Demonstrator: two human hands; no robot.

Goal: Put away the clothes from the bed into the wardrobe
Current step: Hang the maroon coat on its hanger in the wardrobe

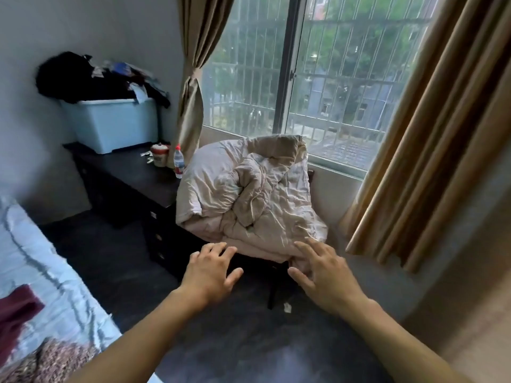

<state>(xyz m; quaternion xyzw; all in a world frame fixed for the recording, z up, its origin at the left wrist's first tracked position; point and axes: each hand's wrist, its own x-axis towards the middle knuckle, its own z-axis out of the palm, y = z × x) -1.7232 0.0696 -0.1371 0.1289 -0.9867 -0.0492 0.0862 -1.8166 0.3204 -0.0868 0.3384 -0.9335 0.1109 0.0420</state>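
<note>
Bed point(41, 261) behind my left arm — the clothes wait there, a maroon garment point(16, 310) and a speckled one point(52, 357) at its near end. No wardrobe in view. Ahead of both hands: a crumpled beige quilt point(249, 197) heaped on a dark chair by the window. My right hand point(326, 277) is spread, fingertips touching the quilt's near edge, gripping nothing. My left hand point(210, 275) is open, just short of it — empty. Judgement: let the quilt lie, turn left, gather the garments with both palms under.
</note>
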